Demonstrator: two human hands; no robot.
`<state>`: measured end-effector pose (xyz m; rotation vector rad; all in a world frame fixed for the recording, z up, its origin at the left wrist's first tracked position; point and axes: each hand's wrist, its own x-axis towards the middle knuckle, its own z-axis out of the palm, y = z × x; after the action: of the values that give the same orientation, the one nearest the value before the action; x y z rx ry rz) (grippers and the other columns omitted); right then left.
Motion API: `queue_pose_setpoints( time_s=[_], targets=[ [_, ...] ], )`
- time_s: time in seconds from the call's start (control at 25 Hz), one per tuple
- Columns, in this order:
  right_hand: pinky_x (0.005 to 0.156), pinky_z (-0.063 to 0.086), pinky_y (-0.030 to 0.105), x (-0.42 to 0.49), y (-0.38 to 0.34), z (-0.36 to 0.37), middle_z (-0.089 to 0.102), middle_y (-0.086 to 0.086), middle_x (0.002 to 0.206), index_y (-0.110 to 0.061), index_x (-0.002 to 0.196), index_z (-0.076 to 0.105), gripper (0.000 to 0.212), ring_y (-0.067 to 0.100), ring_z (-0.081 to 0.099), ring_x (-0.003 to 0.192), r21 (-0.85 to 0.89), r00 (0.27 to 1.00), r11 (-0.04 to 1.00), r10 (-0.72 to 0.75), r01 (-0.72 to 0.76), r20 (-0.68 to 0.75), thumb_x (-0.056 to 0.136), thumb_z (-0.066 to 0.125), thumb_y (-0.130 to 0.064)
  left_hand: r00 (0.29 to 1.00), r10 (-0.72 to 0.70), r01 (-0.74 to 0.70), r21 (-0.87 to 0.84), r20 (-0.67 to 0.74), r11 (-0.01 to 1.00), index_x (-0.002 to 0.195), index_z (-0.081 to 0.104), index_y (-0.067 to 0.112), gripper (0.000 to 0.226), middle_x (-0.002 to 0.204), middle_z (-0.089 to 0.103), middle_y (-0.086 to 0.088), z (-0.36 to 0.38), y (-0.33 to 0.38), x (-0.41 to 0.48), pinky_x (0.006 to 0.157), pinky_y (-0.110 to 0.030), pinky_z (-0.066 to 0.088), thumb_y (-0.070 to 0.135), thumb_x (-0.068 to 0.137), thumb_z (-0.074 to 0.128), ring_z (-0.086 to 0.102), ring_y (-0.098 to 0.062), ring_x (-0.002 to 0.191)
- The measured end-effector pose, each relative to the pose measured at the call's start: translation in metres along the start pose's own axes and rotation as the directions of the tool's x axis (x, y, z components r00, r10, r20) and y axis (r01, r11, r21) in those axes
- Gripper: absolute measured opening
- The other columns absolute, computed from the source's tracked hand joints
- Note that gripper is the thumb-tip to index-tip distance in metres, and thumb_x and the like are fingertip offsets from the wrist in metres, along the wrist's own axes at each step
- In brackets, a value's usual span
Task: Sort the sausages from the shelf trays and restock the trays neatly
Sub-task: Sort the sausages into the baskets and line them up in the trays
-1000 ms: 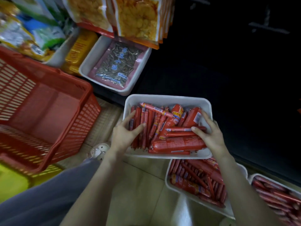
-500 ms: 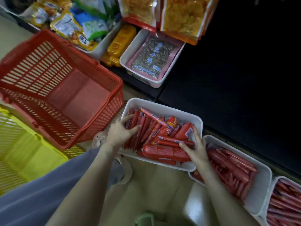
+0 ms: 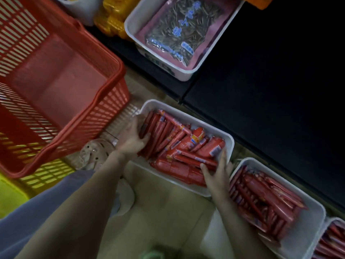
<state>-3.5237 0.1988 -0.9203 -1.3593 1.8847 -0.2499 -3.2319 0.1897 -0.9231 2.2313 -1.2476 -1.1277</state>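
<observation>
**Q:** What sits at the far left?

**A:** A red basket [image 3: 61, 86] with nothing visible inside, stacked on a yellow basket [image 3: 44, 174]. It stands just beside the first tray, so a swing of that tray could knock its wall.

**Q:** And the left hand?

**A:** The left hand [image 3: 134, 139] is curled round the left end of the first tray [image 3: 186, 117], with the thumb lying on the thin sausages [image 3: 158, 131]. Motion blur softens the fingers. That thumb alone pins the loose sticks. If it slips, they could roll.

**Q:** Where are the sausages?

**A:** They are heaped in that white tray, on or just above the tiled floor [image 3: 168, 212]. I cannot tell which. A dark shelf [image 3: 280, 71] lies beyond. Thin sticks lean at the left. Fat sausages [image 3: 179, 171] lie crosswise at the near right, piled close to the rim. If the tray tilts, the top ones would likely spill over.

**Q:** The right hand?

**A:** The right hand [image 3: 216, 174] has its fingers spread and fairly straight, bracing the tray's right end, with one fingertip on a fat sausage. Such a flat hold gives little grip. In my judgement, a lift could let that end drop.

**Q:** Further right?

**A:** A second tray [image 3: 306, 227] of thin sausages sits touching or just beside the first. I cannot tell which. A third tray [image 3: 329, 221] shows at the corner. Such crowding risks bumped rims and mixed sizes.
</observation>
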Motion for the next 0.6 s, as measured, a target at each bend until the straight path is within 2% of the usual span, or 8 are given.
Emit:
queue_pose_setpoints(
  time_s=[0.08,0.16,0.2,0.28,0.36,0.44,0.52,0.6],
  targets=[
    [0.106,0.037,0.04,0.001,0.002,0.003,0.026,0.017,0.141,-0.024,0.152,0.016,0.092,0.036,0.038,0.13,-0.008,1.0,1.0,0.002,-0.002,-0.018,0.08,0.073,-0.033,0.997,0.046,-0.034,0.164,-0.068,0.986,0.146,0.027,0.021,0.072,0.141,0.039,-0.014,0.002,0.002,-0.004,0.102,-0.041,0.041,0.043,0.084,0.058,0.044,-0.032,0.126],
    [0.115,0.025,0.044,-0.001,0.001,0.002,0.008,0.021,0.152,-0.028,0.151,0.008,0.095,0.035,0.011,0.144,-0.012,1.0,1.0,-0.003,0.003,0.01,0.08,0.071,-0.04,0.984,0.139,-0.102,0.279,-0.115,0.955,0.15,0.019,0.02,0.086,0.149,0.026,-0.021,0.005,0.012,-0.021,0.11,-0.049,0.033,0.062,0.081,0.046,0.031,-0.039,0.136],
    [0.117,0.016,0.044,-0.004,-0.001,0.0,-0.006,0.019,0.155,-0.033,0.151,0.001,0.097,0.03,-0.007,0.146,-0.047,0.999,0.999,-0.016,0.018,0.035,0.081,0.068,-0.046,0.97,0.231,-0.193,0.334,-0.076,0.923,0.151,0.02,0.02,0.091,0.153,0.022,-0.022,0.009,0.016,-0.032,0.114,-0.052,0.024,0.07,0.078,0.044,0.023,-0.039,0.14],
    [0.117,0.0,0.044,-0.014,-0.004,-0.003,-0.02,0.01,0.157,-0.041,0.147,-0.014,0.101,0.02,-0.027,0.142,-0.215,0.983,0.961,-0.154,0.173,0.101,0.079,0.058,-0.064,0.876,0.457,-0.474,0.442,0.152,0.761,0.151,0.022,0.022,0.101,0.157,0.016,-0.017,0.025,0.018,-0.053,0.116,-0.057,0.01,0.079,0.072,0.047,0.011,-0.037,0.145],
    [0.117,-0.002,0.05,-0.028,0.0,0.002,-0.008,0.007,0.158,-0.037,0.15,-0.009,0.102,0.024,-0.017,0.145,-0.421,0.868,0.76,-0.422,0.495,0.261,0.075,0.048,-0.076,0.765,0.462,-0.643,0.571,0.449,0.511,0.153,0.002,0.027,0.105,0.16,-0.002,-0.009,0.04,0.013,-0.066,0.116,-0.054,-0.001,0.074,0.073,0.052,0.005,-0.03,0.147],
    [0.112,0.012,0.056,-0.03,0.007,0.013,0.012,0.01,0.158,-0.031,0.152,0.008,0.111,0.033,0.007,0.144,-0.576,0.786,0.539,-0.475,0.615,0.395,0.065,0.062,-0.072,0.758,0.432,-0.646,0.657,0.489,0.39,0.148,-0.016,0.028,0.103,0.157,-0.01,-0.009,0.044,0.009,-0.067,0.116,-0.048,-0.004,0.046,0.083,0.062,0.01,-0.025,0.147],
    [0.106,0.028,0.059,-0.029,0.001,0.028,0.028,0.013,0.154,-0.03,0.149,0.021,0.12,0.038,0.024,0.138,-0.661,0.862,0.556,-0.377,0.504,0.339,0.049,0.084,-0.052,0.779,0.367,-0.617,0.726,0.508,0.304,0.145,-0.026,0.028,0.09,0.155,-0.023,-0.007,0.042,0.015,-0.061,0.115,-0.047,-0.01,0.027,0.096,0.049,-0.003,-0.023,0.148],
    [0.099,0.036,0.06,-0.035,-0.013,0.044,0.035,0.016,0.15,-0.031,0.146,0.025,0.119,0.04,0.035,0.134,-0.69,0.934,0.629,-0.25,0.358,0.256,0.046,0.089,-0.041,0.817,0.17,-0.576,0.763,0.552,0.293,0.144,-0.03,0.029,0.081,0.153,-0.033,-0.004,0.033,0.022,-0.055,0.115,-0.047,-0.01,0.025,0.1,0.038,-0.019,-0.023,0.145]
  ],
)
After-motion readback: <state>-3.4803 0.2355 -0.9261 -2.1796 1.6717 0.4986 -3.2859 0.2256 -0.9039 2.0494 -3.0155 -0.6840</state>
